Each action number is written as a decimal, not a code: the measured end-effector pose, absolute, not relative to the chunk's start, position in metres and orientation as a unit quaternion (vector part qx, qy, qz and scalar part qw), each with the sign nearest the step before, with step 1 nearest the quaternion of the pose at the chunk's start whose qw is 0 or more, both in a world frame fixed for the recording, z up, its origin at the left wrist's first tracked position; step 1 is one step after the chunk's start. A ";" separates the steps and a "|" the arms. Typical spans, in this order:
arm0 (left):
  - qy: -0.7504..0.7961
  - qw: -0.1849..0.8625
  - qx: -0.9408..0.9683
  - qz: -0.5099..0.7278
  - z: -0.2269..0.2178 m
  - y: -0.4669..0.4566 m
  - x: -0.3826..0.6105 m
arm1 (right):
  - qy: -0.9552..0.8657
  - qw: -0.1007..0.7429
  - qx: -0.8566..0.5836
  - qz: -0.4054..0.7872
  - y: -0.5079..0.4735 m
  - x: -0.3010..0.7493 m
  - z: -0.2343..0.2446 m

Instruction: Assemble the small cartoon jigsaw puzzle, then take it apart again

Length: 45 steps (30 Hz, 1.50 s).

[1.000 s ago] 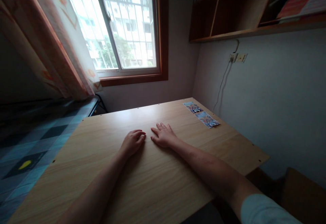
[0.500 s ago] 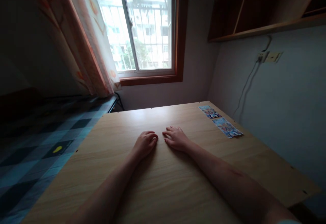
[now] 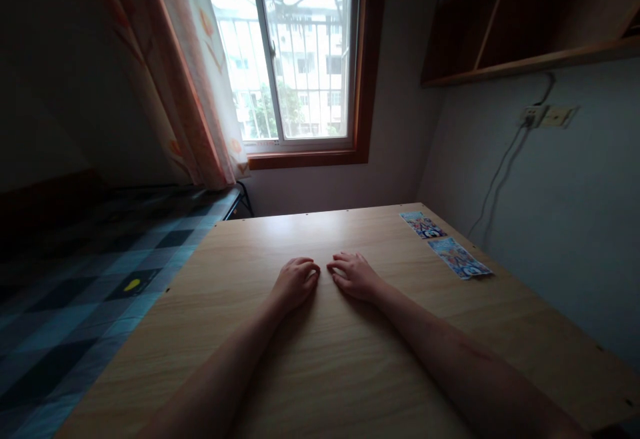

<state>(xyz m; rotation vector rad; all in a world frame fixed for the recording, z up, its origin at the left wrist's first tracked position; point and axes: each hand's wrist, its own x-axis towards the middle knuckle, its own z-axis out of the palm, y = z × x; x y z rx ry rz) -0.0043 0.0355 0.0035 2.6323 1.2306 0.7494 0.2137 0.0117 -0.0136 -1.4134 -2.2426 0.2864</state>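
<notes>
Pale wood forms the table [image 3: 325, 372] where the left hand [image 3: 299, 280] and right hand [image 3: 355, 276] rest mid-table, just apart. The left hand's fingers curl close together; the right hand's are bent and slightly spread. Two colourful printed sheets [image 3: 459, 257] lie at far right, near the table's edge.

Brown-framed sliding glass window [image 3: 305, 46]: let in overexposed daylight (pale multi-storey building [image 3: 313, 69] outside nearly bleached).
Flat tan wood-grained tabletop [image 3: 360, 372]: caught whitish glare toward its far edge.
Boxy brown wooden shelf [image 3: 543, 16]: lay in shadow.
</notes>
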 end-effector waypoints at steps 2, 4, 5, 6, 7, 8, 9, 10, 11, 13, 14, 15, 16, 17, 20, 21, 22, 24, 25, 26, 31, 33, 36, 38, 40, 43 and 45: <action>0.409 0.068 0.875 0.248 0.002 0.036 -0.004 | -0.818 0.234 -0.515 0.102 0.012 0.214 -0.014; 0.411 0.065 0.875 0.247 0.001 0.037 -0.004 | -0.819 0.232 -0.515 0.099 0.012 0.214 -0.014; 0.412 0.064 0.875 0.247 0.001 0.037 -0.004 | -0.820 0.232 -0.515 0.098 0.011 0.214 -0.014; 0.412 0.063 0.875 0.246 0.001 0.036 -0.004 | -0.820 0.230 -0.514 0.098 0.011 0.214 -0.014; 0.412 0.062 0.875 0.246 0.001 0.036 -0.004 | -0.821 0.228 -0.514 0.098 0.010 0.213 -0.014; 0.411 0.062 0.876 0.246 0.001 0.035 -0.004 | -0.822 0.226 -0.514 0.097 0.010 0.213 -0.014; 0.411 0.061 0.876 0.246 0.001 0.035 -0.004 | -0.822 0.225 -0.515 0.096 0.009 0.212 -0.014; 0.410 0.061 0.876 0.245 0.001 0.034 -0.004 | -0.821 0.224 -0.516 0.095 0.008 0.212 -0.014; 0.410 0.061 0.876 0.245 0.001 0.033 -0.004 | -0.821 0.222 -0.517 0.094 0.008 0.211 -0.014; 0.410 0.062 0.876 0.246 0.002 0.032 -0.004 | -0.820 0.222 -0.518 0.095 0.007 0.211 -0.014; 0.410 0.062 0.876 0.246 0.002 0.032 -0.004 | -0.821 0.221 -0.518 0.096 0.007 0.211 -0.014; 0.410 0.061 0.876 0.246 0.002 0.032 -0.004 | -0.821 0.221 -0.518 0.098 0.007 0.211 -0.014; 0.410 0.061 0.876 0.244 0.002 0.031 -0.005 | -0.821 0.221 -0.517 0.100 0.007 0.210 -0.013; 0.410 0.061 0.877 0.243 0.003 0.031 -0.005 | -0.821 0.221 -0.517 0.101 0.007 0.210 -0.013; 0.408 0.060 0.878 0.242 0.003 0.031 -0.005 | -0.820 0.221 -0.519 0.103 0.006 0.210 -0.011; 0.408 0.059 0.878 0.242 0.004 0.031 -0.005 | -0.819 0.221 -0.520 0.103 0.006 0.210 -0.011; 0.408 0.058 0.878 0.242 0.004 0.031 -0.005 | -0.818 0.221 -0.521 0.104 0.006 0.210 -0.010; 0.410 0.055 0.878 0.241 0.004 0.031 -0.004 | -0.817 0.221 -0.522 0.106 0.006 0.209 -0.010; 0.410 0.054 0.878 0.241 0.004 0.031 -0.004 | -0.817 0.222 -0.522 0.107 0.006 0.209 -0.010; 0.410 0.054 0.878 0.240 0.005 0.031 -0.004 | -0.817 0.222 -0.522 0.106 0.006 0.209 -0.010; 0.410 0.058 0.877 0.244 0.005 0.031 -0.004 | -0.822 0.223 -0.517 0.092 0.007 0.208 -0.011; 0.408 0.059 0.877 0.247 0.005 0.031 -0.004 | -0.821 0.223 -0.518 0.090 0.007 0.208 -0.010; 0.405 0.058 0.879 0.243 0.006 0.031 -0.004 | -0.819 0.221 -0.521 0.093 0.007 0.208 -0.009; 0.406 0.058 0.879 0.242 0.006 0.031 -0.004 | -0.819 0.221 -0.521 0.093 0.006 0.208 -0.009; 0.407 0.058 0.878 0.244 0.006 0.031 -0.003 | -0.820 0.222 -0.519 0.091 0.006 0.208 -0.008; 0.406 0.057 0.879 0.246 0.006 0.031 -0.004 | -0.821 0.224 -0.518 0.092 0.006 0.208 -0.009; 0.406 0.055 0.879 0.244 0.006 0.031 -0.004 | -0.820 0.224 -0.518 0.093 0.006 0.208 -0.009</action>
